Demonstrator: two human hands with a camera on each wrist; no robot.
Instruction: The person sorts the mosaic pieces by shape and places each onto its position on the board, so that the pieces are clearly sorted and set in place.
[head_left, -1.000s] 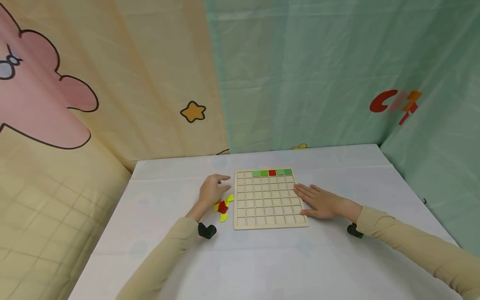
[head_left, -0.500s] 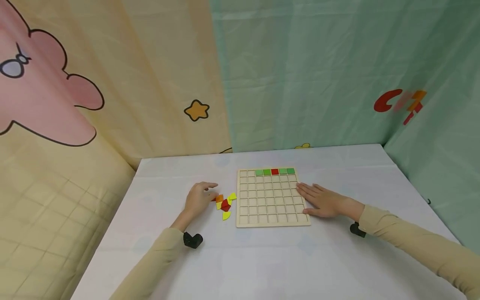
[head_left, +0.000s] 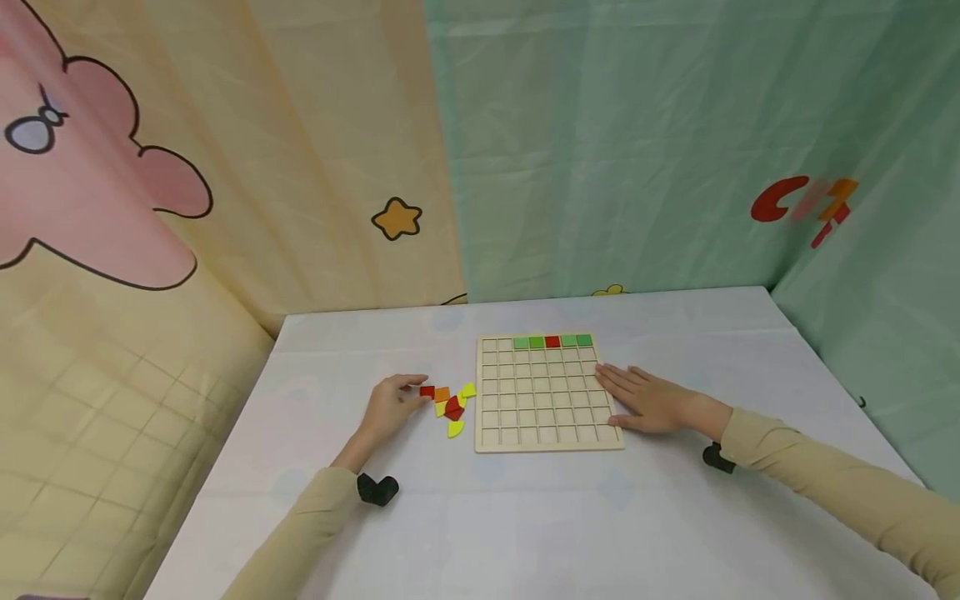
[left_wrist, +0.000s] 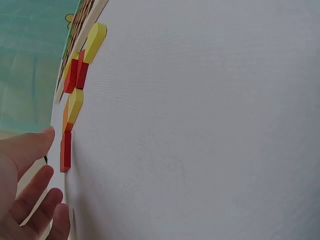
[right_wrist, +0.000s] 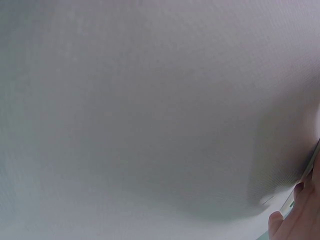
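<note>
My left hand point(head_left: 387, 408) is just left of a small pile of flat pieces, thumb and fingers parted. Beside its fingertips lies a red square piece point(head_left: 427, 392). In the left wrist view, that red piece point(left_wrist: 65, 152) lies right beyond the thumb, at the end of a line of pieces. An orange square point(head_left: 442, 394), a red piece point(head_left: 453, 408) and several yellow rounded ones point(head_left: 456, 428) make up the pile. My right hand point(head_left: 651, 402) lies flat, its fingertips on the right edge of the wooden grid board point(head_left: 547, 408). Green squares point(head_left: 521, 343) and a red square point(head_left: 552, 342) fill cells in its top row.
A white cloth point(head_left: 525, 517) covers the table. Behind it hangs a printed curtain point(head_left: 600, 167), which also closes in both sides. Black wrist cameras point(head_left: 378, 490) sit under the wrists, close over the cloth.
My left hand has moved left, away from the board's edge, to the far left of the pile, uncovering the orange and red squares. The right hand stays on the board's edge.
</note>
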